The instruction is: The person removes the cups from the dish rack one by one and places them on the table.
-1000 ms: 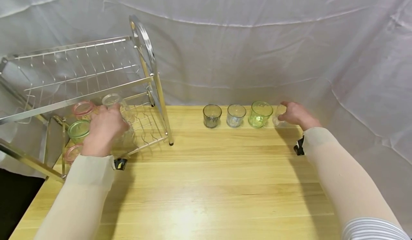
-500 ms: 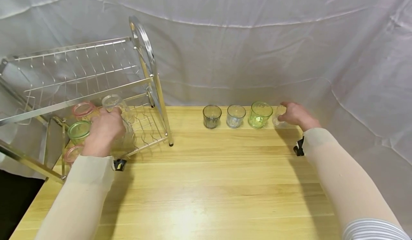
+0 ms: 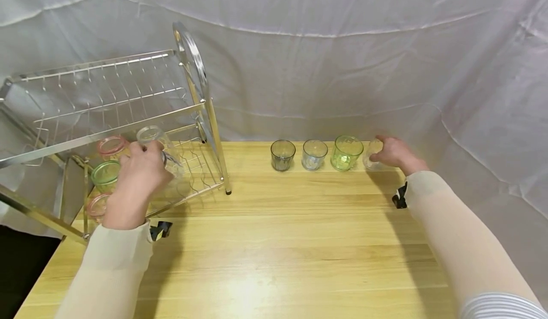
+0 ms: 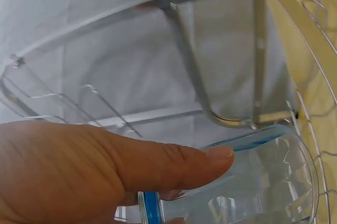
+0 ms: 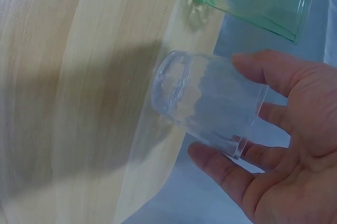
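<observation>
Left hand (image 3: 139, 178) drawn back with blue-rimmed glass (image 3: 160, 150) gripped from rack (image 3: 188, 114) — right hand (image 3: 394, 153) fingers curled round clear glass (image 3: 371, 155).

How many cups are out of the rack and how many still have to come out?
Three cups already stand in a row on the table: a dark cup, a clear cup and a green cup. The right hand holds a fourth, clear one at the row's end. The left hand grips another clear glass in the rack. At least three glasses remain in the rack.
</observation>
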`<state>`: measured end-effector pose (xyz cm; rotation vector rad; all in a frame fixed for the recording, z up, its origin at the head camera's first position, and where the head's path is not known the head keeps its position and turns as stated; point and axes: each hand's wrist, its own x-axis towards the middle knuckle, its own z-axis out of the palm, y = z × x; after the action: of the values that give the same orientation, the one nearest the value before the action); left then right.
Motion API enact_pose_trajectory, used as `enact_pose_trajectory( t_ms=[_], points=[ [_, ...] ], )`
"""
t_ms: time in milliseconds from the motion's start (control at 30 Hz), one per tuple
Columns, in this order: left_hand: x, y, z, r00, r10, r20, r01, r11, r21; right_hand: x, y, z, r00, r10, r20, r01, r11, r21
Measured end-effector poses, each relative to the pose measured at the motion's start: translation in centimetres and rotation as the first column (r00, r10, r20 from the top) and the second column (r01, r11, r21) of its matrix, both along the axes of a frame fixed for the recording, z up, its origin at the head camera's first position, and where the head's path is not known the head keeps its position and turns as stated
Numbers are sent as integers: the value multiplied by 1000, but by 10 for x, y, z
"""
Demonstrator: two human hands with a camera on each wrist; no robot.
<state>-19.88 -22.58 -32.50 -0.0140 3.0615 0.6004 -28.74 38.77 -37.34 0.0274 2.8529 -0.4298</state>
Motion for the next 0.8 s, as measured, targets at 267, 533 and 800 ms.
enact_pose_trajectory(
  t_ms=[267,533,800],
  points=[
    [30,13,14,999,30,-33,-28,998,63,9,-3,3,988,-90,-123,85,995,-43],
    [61,28,25,999,-15,-30,17,997,74,28,-23,6,914,-156,-375,110,984,-140],
    [74,52,21,994,-97,39,90,983,160,51,-60,-1,806,-156,-570,19,971,-239]
  ],
)
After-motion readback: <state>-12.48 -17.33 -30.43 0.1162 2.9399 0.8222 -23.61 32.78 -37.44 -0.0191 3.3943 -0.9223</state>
